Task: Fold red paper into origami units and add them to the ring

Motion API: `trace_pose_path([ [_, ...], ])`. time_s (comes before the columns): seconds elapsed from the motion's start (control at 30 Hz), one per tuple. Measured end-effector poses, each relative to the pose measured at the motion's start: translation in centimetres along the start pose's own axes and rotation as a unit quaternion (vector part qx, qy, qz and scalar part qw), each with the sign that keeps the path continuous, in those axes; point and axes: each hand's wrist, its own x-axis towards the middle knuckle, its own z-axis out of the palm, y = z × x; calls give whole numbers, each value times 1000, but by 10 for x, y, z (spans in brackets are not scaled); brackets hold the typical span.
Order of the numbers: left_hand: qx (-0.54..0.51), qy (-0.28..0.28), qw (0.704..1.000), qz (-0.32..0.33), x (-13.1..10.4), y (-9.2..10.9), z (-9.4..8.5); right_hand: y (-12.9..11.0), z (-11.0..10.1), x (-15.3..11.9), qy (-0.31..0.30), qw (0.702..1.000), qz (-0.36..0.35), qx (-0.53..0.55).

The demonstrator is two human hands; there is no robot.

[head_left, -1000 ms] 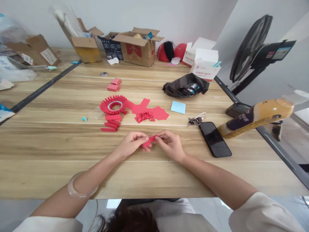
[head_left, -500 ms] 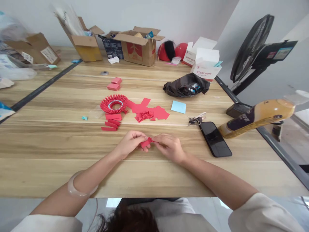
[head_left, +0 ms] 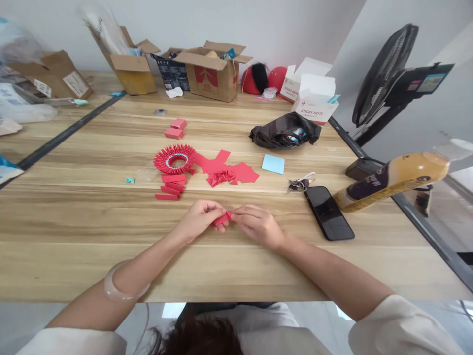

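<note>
Between my hands is a small piece of red paper (head_left: 222, 219), partly folded at its right end. My left hand (head_left: 203, 217) is closed on its left part, thumb on top and fingers beneath. The fingertips of my right hand (head_left: 257, 223) pinch its right end and hide part of it. Beyond them lies a ring of folded red paper pieces (head_left: 159, 160) with a light blue inner band. Several red paper strips (head_left: 170, 190) lie in front of the ring, and loose red paper sheets (head_left: 246, 172) with crumpled folded pieces (head_left: 220, 176) are to its right.
A black phone (head_left: 329, 214), keys (head_left: 298, 185) and a tilted yellow bottle (head_left: 395, 177) are on the right. Behind are a blue sticky note pad (head_left: 273, 163), a black plastic bag (head_left: 283, 132) and red paper blocks (head_left: 173, 133). Cardboard boxes (head_left: 212, 79) line the wall.
My right fingers have shifted slightly left over the red paper, and its right end now shows a pointed fold. My left hand stays almost still.
</note>
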Motion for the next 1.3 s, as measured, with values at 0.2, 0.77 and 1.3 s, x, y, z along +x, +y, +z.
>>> trace_pose_path([
  [0.2, -10, 0, 1000, -14, 1, 1, -1, -2, -4, 4, -16, 998, -31, -51],
  [0.77, 8, -9, 1000, 10, 0, 1, 0, -3, -4, 5, -62, 995, -25, -71],
  [1.3, 189, 33, 973, 126, -7, 3, 5, -4, 0, 10, -38, 905, 326, 271],
])
